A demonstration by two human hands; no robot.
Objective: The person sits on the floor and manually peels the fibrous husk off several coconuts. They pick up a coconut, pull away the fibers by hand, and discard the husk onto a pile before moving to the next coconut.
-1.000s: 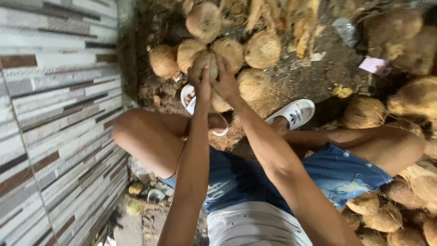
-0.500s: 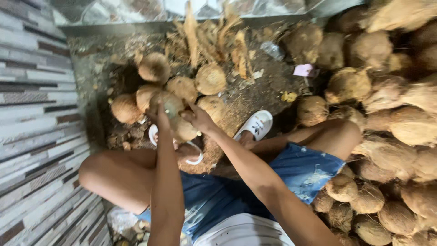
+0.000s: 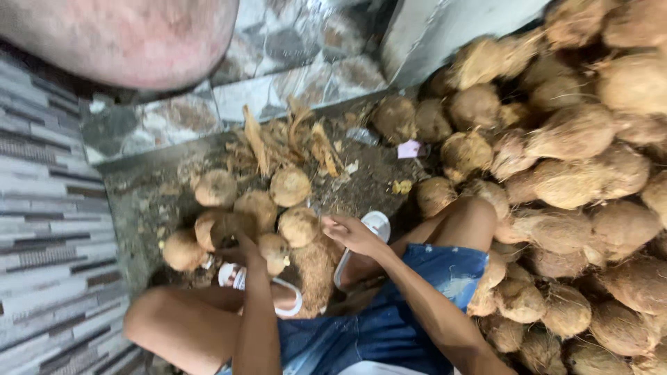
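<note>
**Left hand on a husked coconut, right hand hovering just beside the small pile**

Left hand (image 3: 244,244) is up on a brown husked coconut (image 3: 221,228) at the near-left of the small pile, fingers wrapped over its near side, so it looks like a grip, though I can't see the fingertips themselves. That coconut sits just beyond the hand, on the far side, touching its neighbours. It's roundish, with no real long axis I can make out. Right hand (image 3: 349,232) is loosely curled, thumb and fingers drawn together, and I can't tell if it's pinching anything. It hangs just right of another coconut (image 3: 299,226) and just above a big fibrous husk piece (image 3: 313,267) standing between the knees. So the left hand is the one actually in contact; the right is close but apart.

Counts, best I can do: the small pile (image 3: 240,212) in front has about seven coconuts. The big heap (image 3: 577,173) on the right is way past twenty, too overlapped to count properly. Two white sandals (image 3: 372,229), one per foot. One loose bundle of husk strips (image 3: 285,142) on the far side of the pile. One small pink scrap (image 3: 409,148) on the dirt floor (image 3: 149,201), near the heap.
</note>
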